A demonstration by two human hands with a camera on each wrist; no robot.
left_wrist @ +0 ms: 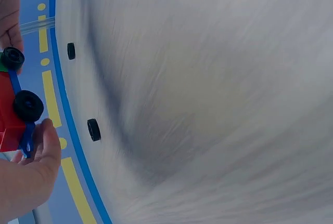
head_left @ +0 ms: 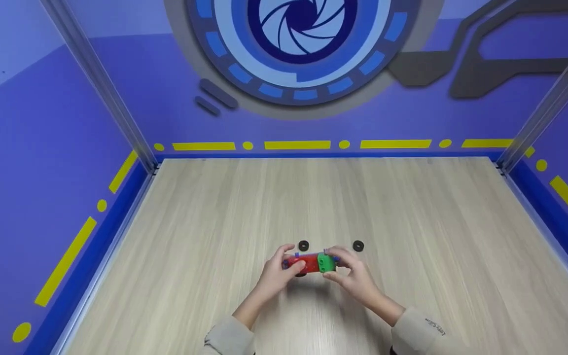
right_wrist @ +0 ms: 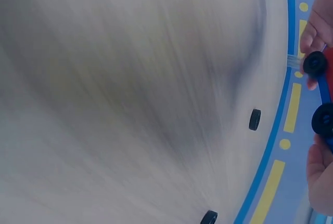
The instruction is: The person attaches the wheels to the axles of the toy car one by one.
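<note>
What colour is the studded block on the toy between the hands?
The studded block is green, seen best in the head view.

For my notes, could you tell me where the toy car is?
In the head view, the toy car is below centre, held between the left hand and right hand.

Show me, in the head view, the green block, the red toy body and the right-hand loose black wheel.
Green block (head_left: 328, 264): head view, on its studded face.
Red toy body (head_left: 311, 264): head view, middle of its bare red face.
Loose black wheel (head_left: 358, 249): head view, near side of its ring.
</note>
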